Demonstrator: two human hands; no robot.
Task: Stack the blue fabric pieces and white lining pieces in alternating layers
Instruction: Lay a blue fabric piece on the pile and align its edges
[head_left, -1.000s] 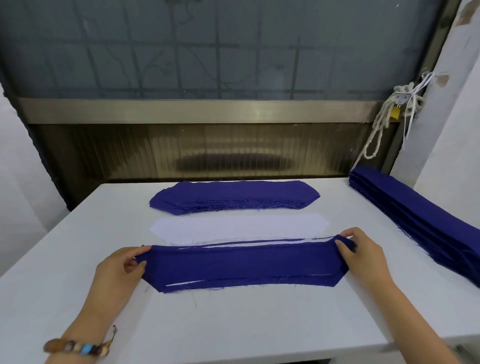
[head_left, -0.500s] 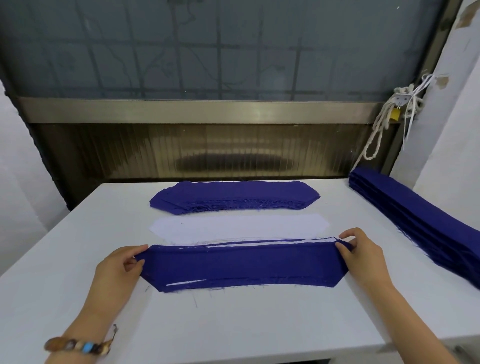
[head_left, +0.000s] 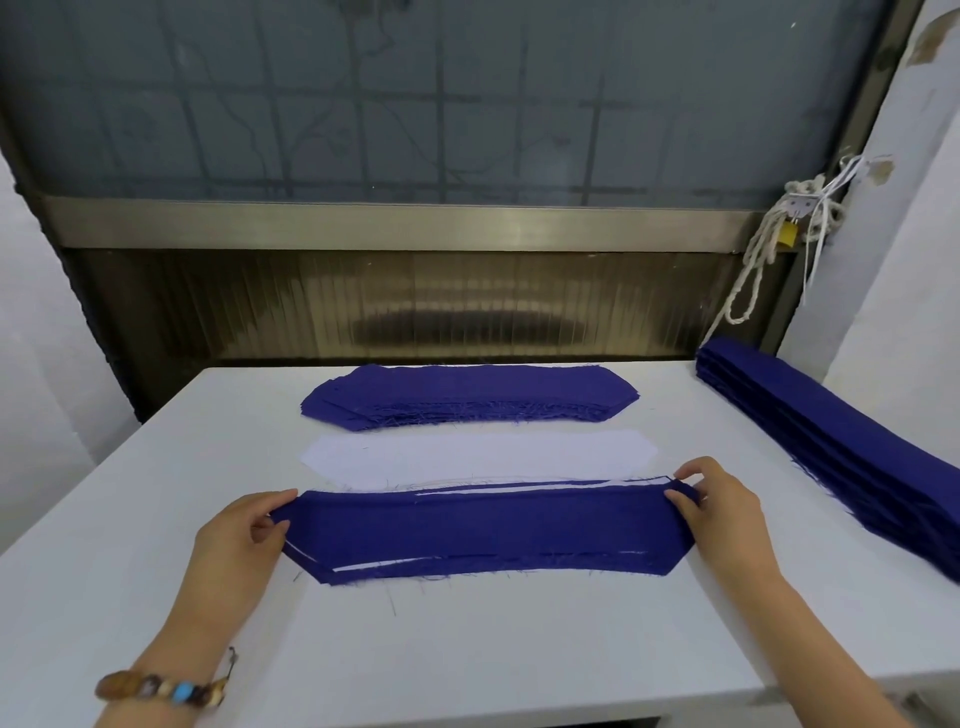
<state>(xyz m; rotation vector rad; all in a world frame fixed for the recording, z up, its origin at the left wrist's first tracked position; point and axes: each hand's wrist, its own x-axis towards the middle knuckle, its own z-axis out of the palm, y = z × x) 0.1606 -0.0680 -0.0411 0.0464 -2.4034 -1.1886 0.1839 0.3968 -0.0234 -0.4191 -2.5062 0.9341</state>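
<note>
From the head camera, a white table fills the lower view, set against a ribbed metal panel below a frosted window. Nearest the person lies the layered stack, its top a blue fabric piece with thin white lining edges showing along the far and near sides. The left hand pinches the stack's left end between thumb and fingers; a beaded bracelet circles that wrist. The right hand grips the right end, fingers curled over the far corner. Just beyond the stack a white lining pile lies flat, and behind that, a pile of blue fabric pieces with frayed threads. Well apart, along the table's right edge, runs a long folded blue fabric stack. A white rope hangs in the right corner.
</note>
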